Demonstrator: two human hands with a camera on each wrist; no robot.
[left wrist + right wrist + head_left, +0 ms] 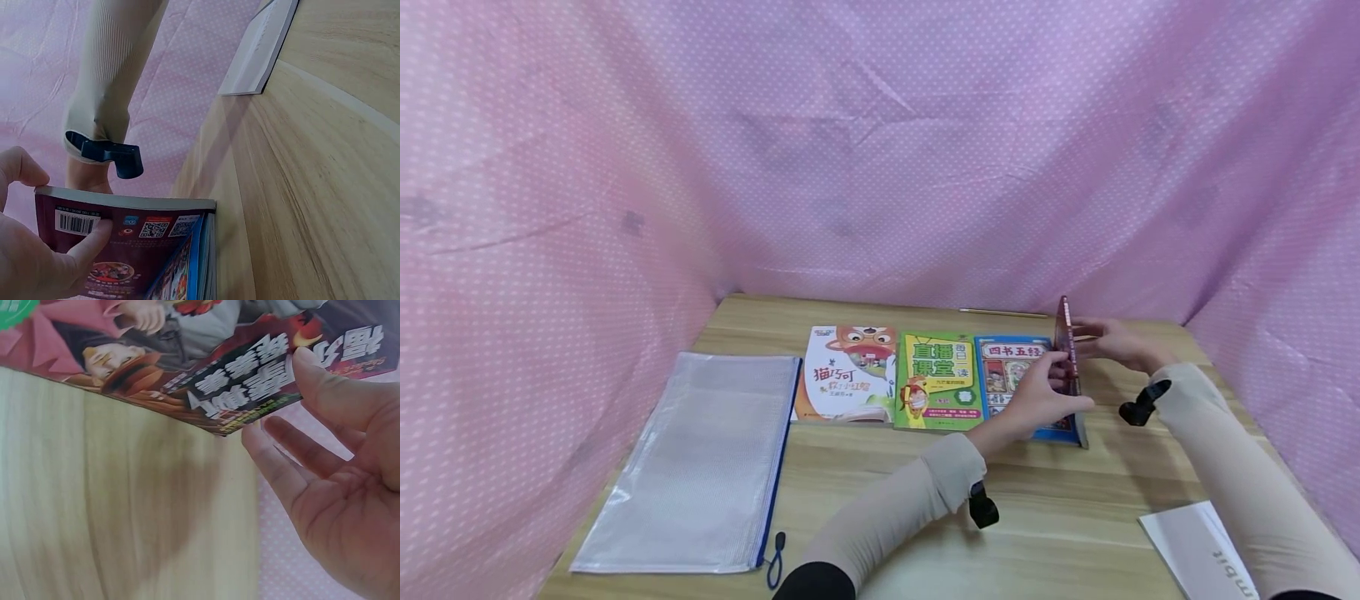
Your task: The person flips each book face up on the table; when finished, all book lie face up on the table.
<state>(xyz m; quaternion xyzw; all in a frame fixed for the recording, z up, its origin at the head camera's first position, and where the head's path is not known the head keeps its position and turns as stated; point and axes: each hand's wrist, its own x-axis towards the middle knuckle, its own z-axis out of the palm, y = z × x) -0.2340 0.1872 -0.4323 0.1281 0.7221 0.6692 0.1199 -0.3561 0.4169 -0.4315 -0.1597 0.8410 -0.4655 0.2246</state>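
A dark red comic-style book (1064,333) stands nearly upright at the right end of the book row. My left hand (1037,396) grips it, with the thumb pressed on the back cover (134,234) beside a barcode and the index finger at its edge. On the other side, my right hand (1120,343) pinches a border of the illustrated front cover (250,369), thumb on the picture side. A blue book (1011,371) lies at the foot of the red one, partly hidden by my left hand and forearm. Left of it lies a green book (938,379).
A white book with a cartoon fox-like figure (848,375) lies left of the green one. Further left is a clear mesh zip pouch (692,462) with a blue edge. A pencil (1003,313) lies along the back; a white booklet or box (1198,550) sits front right.
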